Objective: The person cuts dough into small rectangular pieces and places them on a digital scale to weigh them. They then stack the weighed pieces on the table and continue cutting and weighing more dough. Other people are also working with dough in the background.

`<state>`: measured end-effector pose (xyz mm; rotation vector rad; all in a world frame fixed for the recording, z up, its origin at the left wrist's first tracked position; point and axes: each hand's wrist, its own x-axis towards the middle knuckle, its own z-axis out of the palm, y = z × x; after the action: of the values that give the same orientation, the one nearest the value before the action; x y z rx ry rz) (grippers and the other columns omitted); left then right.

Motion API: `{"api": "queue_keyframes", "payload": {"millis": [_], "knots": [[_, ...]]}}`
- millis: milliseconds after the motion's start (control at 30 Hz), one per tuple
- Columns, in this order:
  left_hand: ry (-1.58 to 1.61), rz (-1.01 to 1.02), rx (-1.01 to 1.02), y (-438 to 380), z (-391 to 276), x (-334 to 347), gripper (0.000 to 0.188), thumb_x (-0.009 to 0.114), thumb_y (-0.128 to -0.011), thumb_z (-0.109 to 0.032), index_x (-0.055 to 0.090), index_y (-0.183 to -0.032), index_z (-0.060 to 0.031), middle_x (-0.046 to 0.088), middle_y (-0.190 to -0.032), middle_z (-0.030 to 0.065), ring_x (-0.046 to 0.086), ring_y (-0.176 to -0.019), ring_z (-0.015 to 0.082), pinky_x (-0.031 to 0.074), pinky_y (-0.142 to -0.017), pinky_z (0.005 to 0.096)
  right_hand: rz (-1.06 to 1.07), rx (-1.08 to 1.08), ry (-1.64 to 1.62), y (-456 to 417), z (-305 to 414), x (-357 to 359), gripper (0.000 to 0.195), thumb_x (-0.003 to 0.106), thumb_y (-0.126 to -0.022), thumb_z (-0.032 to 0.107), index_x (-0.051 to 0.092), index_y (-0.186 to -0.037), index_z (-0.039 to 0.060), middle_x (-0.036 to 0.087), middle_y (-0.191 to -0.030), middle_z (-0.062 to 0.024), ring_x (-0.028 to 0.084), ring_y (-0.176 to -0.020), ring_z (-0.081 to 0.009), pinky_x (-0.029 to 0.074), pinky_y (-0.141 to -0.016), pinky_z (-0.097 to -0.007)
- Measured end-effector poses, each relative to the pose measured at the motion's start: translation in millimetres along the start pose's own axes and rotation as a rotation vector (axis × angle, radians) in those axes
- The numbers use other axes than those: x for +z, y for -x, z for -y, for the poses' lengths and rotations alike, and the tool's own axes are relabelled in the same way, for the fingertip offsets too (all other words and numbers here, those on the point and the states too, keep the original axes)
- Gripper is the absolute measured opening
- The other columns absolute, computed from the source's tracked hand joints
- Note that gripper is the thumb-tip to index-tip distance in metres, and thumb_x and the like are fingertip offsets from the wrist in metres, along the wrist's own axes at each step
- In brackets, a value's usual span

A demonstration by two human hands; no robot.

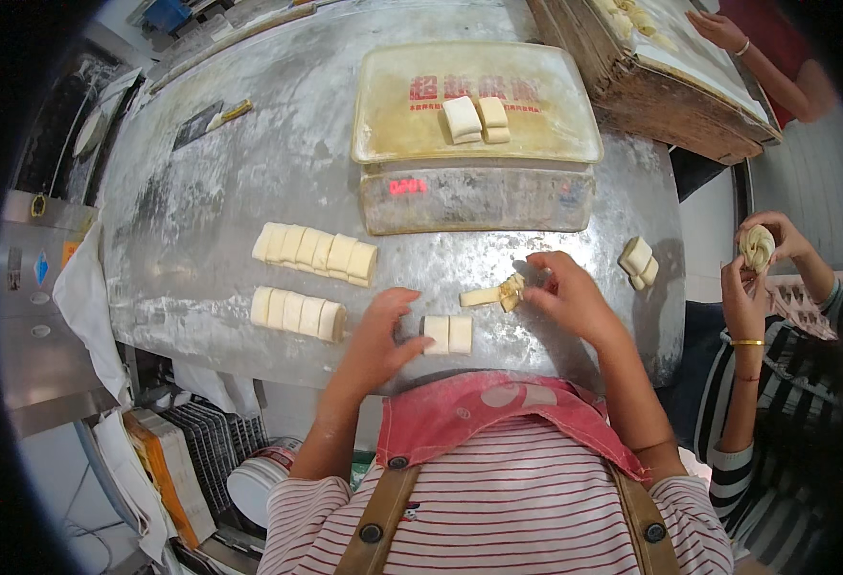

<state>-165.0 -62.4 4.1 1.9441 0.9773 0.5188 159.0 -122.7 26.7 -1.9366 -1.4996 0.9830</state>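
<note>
My left hand (382, 341) is over the metal worktable with its fingers spread, the thumb tip at the left side of two dough pieces (447, 335) lying side by side. My right hand (569, 296) is curved beside a small heap of dough scraps (512, 291), thumb and fingers apart; whether it touches them I cannot tell. A flat dough strip (479, 297) sticks out leftward from the heap. Left of my hands lie two rows of cut dough, a far row (314, 253) and a near row (298, 313). Two stacked-looking dough pieces (477, 120) rest on the scale's tray (385, 136).
The digital scale (479, 201) shows red digits. Another dough piece (638, 262) lies at the table's right edge. A scraper (213, 122) is at the far left. A wooden box (702, 108) stands at far right. Co-workers' hands are there; one pair holds twisted dough (757, 249).
</note>
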Motion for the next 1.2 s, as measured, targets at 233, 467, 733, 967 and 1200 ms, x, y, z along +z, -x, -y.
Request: {"api": "queue_keyframes", "payload": {"millis": [233, 467, 733, 967, 1200], "knots": [[-0.289, 0.136, 0.139, 2.2, -18.9, 35.4, 0.072, 0.083, -0.074, -0.018, 0.053, -0.139, -0.0103, 0.052, -0.136, 0.0121, 0.047, -0.126, 0.0353, 0.038, -0.107, 0.0468, 0.030, -0.140, 0.216, 11.1, 16.5, 29.1, 0.057, 0.081, -0.078, 0.017, 0.059, -0.130, 0.0118, 0.056, -0.126, -0.0140, 0.063, -0.109, -0.0361, 0.054, -0.090, -0.0415], [-0.338, 0.118, 0.064, -3.4, -6.2, 26.2, 0.067, 0.083, -0.072, -0.016, 0.057, -0.134, -0.0119, 0.056, -0.129, 0.0117, 0.050, -0.122, 0.0354, 0.038, -0.106, 0.0460, 0.080, -0.215, 0.174, -8.6, 22.6, 33.0, 0.046, 0.079, -0.080, 0.015, 0.064, -0.124, 0.0082, 0.060, -0.120, -0.0135, 0.066, -0.099, -0.0324, 0.055, -0.085, -0.0392], [-0.241, -0.015, 0.249, -49.2, -35.5, -15.2, 0.062, 0.078, -0.082, -0.017, 0.053, -0.137, -0.0062, 0.057, -0.133, 0.0166, 0.050, -0.124, 0.0378, 0.039, -0.107, 0.0464, -0.361, -0.412, 0.181, -86.2, 72.0, -41.0, 0.040, 0.075, -0.087, 0.021, 0.064, -0.122, 0.0043, 0.066, -0.108, -0.0147, 0.066, -0.082, -0.0254, 0.054, -0.077, -0.0370], [-0.117, -0.258, 0.169, -198.7, -48.9, -40.4, 0.040, 0.061, -0.097, -0.021, 0.057, -0.130, 0.0006, 0.061, -0.124, 0.0229, 0.057, -0.117, 0.0393, 0.045, -0.099, 0.0442, -0.242, -0.160, 0.323, -184.5, 99.1, -57.8, 0.054, 0.068, -0.092, 0.041, 0.063, -0.125, -0.0020, 0.069, -0.114, -0.0245, 0.068, -0.101, -0.0388, 0.053, -0.088, -0.0444], [-0.267, 0.213, -0.114, -278.1, -52.8, -61.7, 0.056, 0.076, -0.088, -0.028, 0.055, -0.131, 0.0017, 0.068, -0.103, 0.0185, 0.067, -0.090, 0.0322, 0.053, -0.077, 0.0392, -0.236, -0.265, 0.262, -194.0, 99.5, -38.2, 0.043, 0.064, -0.092, 0.031, 0.066, -0.121, 0.0006, 0.069, -0.113, -0.0246, 0.067, -0.106, -0.0402, 0.052, -0.093, -0.0483]]}}
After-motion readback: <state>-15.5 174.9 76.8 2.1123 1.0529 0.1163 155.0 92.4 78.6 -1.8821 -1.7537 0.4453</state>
